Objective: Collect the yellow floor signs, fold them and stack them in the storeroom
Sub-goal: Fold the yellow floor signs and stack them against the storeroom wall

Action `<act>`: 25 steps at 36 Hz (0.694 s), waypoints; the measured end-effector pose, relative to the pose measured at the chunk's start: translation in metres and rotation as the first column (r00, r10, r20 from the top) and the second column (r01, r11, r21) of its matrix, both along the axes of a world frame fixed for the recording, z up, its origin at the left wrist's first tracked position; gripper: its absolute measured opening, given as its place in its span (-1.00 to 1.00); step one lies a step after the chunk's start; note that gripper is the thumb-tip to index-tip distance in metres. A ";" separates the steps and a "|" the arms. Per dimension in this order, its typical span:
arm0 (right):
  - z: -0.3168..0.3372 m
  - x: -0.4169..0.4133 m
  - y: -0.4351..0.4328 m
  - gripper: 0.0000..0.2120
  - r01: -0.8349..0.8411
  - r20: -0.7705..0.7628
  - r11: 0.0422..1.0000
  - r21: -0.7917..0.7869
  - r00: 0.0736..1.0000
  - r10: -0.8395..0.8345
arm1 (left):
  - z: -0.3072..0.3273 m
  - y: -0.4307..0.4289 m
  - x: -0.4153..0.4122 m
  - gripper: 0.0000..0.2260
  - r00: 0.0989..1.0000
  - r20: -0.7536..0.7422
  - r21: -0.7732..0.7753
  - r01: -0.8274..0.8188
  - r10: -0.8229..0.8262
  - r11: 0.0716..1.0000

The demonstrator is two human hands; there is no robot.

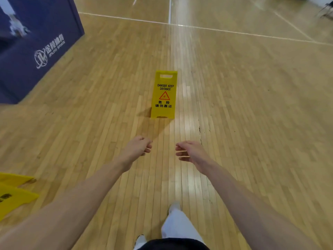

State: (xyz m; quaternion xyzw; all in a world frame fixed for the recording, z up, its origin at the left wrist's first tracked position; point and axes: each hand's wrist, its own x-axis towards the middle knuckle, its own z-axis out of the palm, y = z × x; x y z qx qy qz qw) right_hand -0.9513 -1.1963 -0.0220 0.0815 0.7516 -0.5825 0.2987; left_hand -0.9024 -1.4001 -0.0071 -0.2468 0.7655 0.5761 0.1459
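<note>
Standing floor sign (164, 94): upright on the wooden floor (252, 105), centre, ahead of the person. Left hand (138, 147) and right hand (191, 152): side by side on the near side of the sign, apart from it and from each other. Two more floor signs (12, 193): low at the left edge, partly out of view. Logo-printed block (36, 47): far left, beyond them. Court line (216, 29): crosses the floor behind the standing sign. Shoe (174, 206): on the floor, nearer than the hands.

Both hands (137, 147) (192, 152) outstretched (fingers (180, 147) loose)
</note>
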 end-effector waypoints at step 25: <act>0.008 -0.430 -0.008 -0.83 0.034 0.028 0.991 -0.128 0.999 -0.031 | 0.023 0.003 -0.432 -0.79 0.999 -0.036 -0.084 0.020 -0.023 0.996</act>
